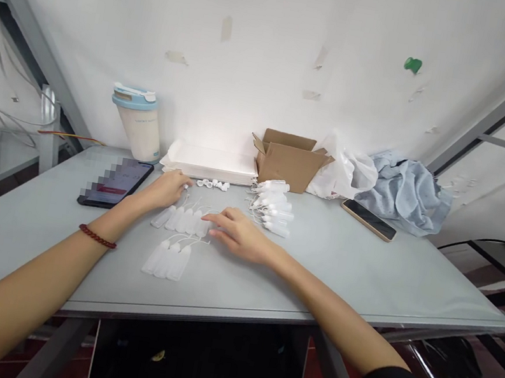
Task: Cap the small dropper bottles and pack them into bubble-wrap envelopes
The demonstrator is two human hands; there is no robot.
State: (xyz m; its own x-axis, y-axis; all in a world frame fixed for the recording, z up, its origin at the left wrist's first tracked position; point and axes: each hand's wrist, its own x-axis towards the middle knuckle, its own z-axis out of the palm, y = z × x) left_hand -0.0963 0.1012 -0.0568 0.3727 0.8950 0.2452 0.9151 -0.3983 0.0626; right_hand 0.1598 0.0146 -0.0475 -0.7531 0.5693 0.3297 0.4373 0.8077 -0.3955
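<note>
Small translucent white squeeze bottles with tethered caps lie on a grey table (pixel 365 266). One row of several bottles (pixel 182 219) lies between my hands, and a second row of three (pixel 167 260) lies nearer to me. My left hand (pixel 166 189) rests at the far left end of the upper row, fingers curled near a small white cap; whether it grips it is unclear. My right hand (pixel 238 233) lies flat, fingers stretched, touching the right end of that row. A loose heap of more bottles (pixel 273 208) sits beyond my right hand.
A phone (pixel 115 183) with a lit screen lies at the left, another phone (pixel 368 219) at the right. Loose white caps (pixel 214 184), a white tray (pixel 211 161), an open cardboard box (pixel 289 159), a lidded cup (pixel 137 123), a plastic bag and blue cloth (pixel 407 192) line the wall.
</note>
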